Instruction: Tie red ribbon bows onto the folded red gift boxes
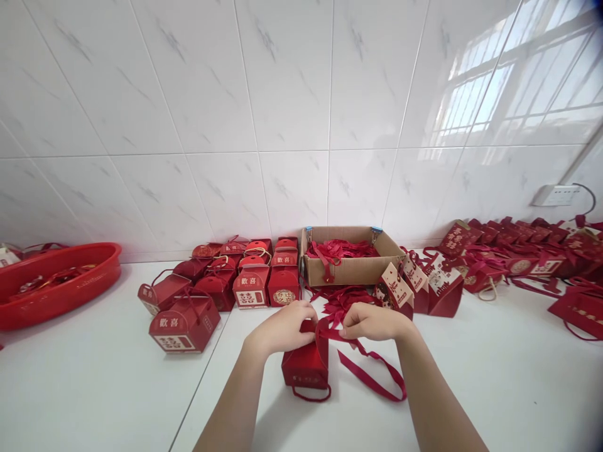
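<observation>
From the head view, my left hand (289, 329) is curled over the small red box (305, 364), fingers on its top. My right hand (374, 323), right of that box, pinches the red ribbon (372, 375) between thumb and fingers. The cardboard carton (351, 271) sits behind the box.

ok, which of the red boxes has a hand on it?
The box between the forearms: the left hand is on its top, where a ribbon runs to the right hand. No hand touches the other boxes.
</observation>
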A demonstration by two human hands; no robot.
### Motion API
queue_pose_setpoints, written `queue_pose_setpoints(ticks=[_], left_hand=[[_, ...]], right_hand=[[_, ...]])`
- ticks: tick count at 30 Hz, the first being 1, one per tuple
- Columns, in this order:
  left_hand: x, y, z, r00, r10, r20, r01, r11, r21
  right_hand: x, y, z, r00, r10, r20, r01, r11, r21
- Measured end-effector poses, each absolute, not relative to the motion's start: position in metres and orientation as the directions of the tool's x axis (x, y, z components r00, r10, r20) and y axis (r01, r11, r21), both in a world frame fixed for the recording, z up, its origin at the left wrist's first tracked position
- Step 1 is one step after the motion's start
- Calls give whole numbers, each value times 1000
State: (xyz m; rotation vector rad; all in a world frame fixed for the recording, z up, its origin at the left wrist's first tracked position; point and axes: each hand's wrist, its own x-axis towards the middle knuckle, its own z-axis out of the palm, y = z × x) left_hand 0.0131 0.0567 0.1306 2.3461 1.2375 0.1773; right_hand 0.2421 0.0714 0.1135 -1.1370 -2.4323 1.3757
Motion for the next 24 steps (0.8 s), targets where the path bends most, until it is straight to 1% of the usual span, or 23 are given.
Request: queue_pose_setpoints(ticks=[3, 6, 8, 10, 12, 13, 15, 17, 19, 22, 24], left_hand=[[12, 58, 131, 583, 809, -72, 732, -485, 478], [11, 55, 135, 575, 818, -24, 730, -500, 465], [12, 52, 140, 561, 826, 51, 728, -522, 444], [13, 47, 146, 545, 825, 148, 721, -552, 419], [14, 43, 150, 524, 817, 241, 710, -576, 406], [15, 41, 152, 513, 811, 281, 703, -585, 405], [16, 38, 153, 485, 802, 348, 691, -596, 409], [16, 36, 153, 454, 795, 403, 684, -601, 413], [15, 35, 154, 420, 786, 453, 681, -603, 415], [13, 33, 158, 379, 792, 478, 682, -589, 435], [9, 30, 163, 374, 828, 419, 687, -550, 474]], right_hand=[[241, 72, 113, -714, 657, -243, 551, 312, -774], [243, 71, 113, -710, 654, -262, 583, 335, -740], [243, 68, 113, -663, 713, -228, 615, 346, -708], [240, 65, 114, -575, 811, -108, 618, 345, -707], [234, 62, 113, -501, 865, 37, 559, 356, -749], [230, 61, 113, -498, 862, 91, 508, 376, -775], [222, 60, 114, -559, 814, 159, 391, 428, -814], [215, 59, 115, -643, 747, 168, 300, 447, -843], [212, 59, 117, -693, 709, 128, 247, 401, -882], [214, 56, 123, -689, 716, 109, 148, 287, -947], [219, 52, 129, -633, 758, 156, 76, 262, -962]])
